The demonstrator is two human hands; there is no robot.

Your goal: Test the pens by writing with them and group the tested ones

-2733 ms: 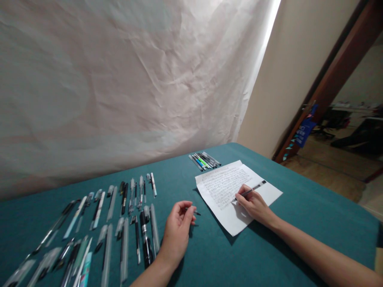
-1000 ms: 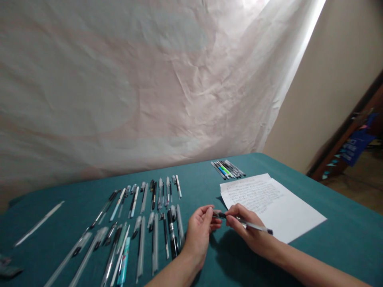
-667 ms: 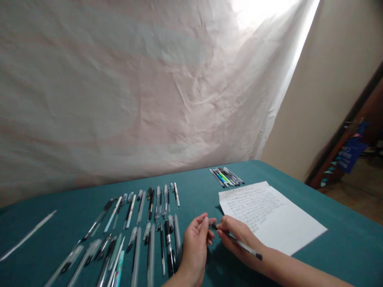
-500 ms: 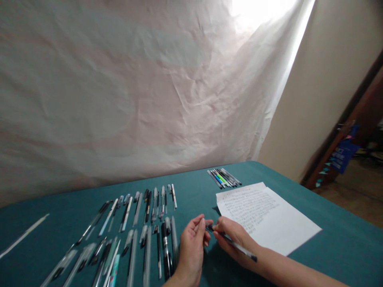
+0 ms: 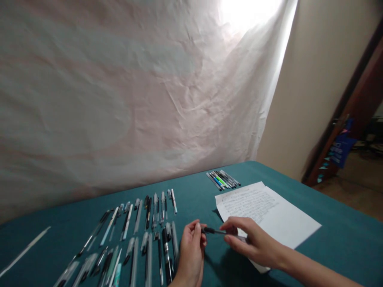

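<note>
A pen [image 5: 216, 231] with a black grip section and a clear barrel spans the gap between my hands, roughly level above the cloth. My left hand [image 5: 191, 247] pinches its front end between thumb and fingers; whether a cap is inside those fingers cannot be made out. Around the rear part of the barrel, the thumb and fingers of my right hand [image 5: 249, 241] are closed. Beneath my right hand lie sheets of handwritten paper [image 5: 287, 217]. Just left of my left hand is a thick black pen [image 5: 166, 249] on the cloth.
Two rows of pens, loose caps and clear barrels cover the left side, among them a white pen [image 5: 127, 222]. A single pale strip [image 5: 25, 251] lies at far left. Several pens form a bundle [image 5: 223, 180] at the back. A hanging sheet [image 5: 149, 99] stands behind the green-covered table [image 5: 191, 199].
My right hand has shifted its grip back along the pen, and more of the black grip shows between my hands. The pen has turned more level. The view has tilted slightly.
</note>
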